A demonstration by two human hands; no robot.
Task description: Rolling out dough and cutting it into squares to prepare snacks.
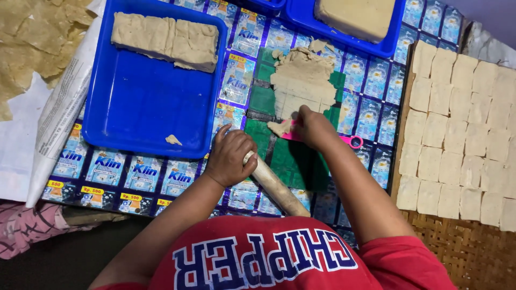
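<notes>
- Left hand (230, 157) wraps one wooden rolling pin (275, 186), parked aside on the bench (145, 177).
- Right hand (313, 128) is closed on one pink cutter (348, 140), pressed at the near edge of the rolled dough sheet (302, 80).
- Two blue trays (134, 107) clearly show, each keeping a dough slab (165, 41) ready.
- At the right, a woven mat (457, 247) carries many cut squares (457, 134) in rows.

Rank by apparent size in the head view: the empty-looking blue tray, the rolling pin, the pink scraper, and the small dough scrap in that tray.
1. Blue tray, by far the largest.
2. Wooden rolling pin, partly covered by the left hand.
3. Pink scraper, mostly hidden under the right hand, so its rank against the pin is unsure.
4. Dough scrap, smallest.
</notes>
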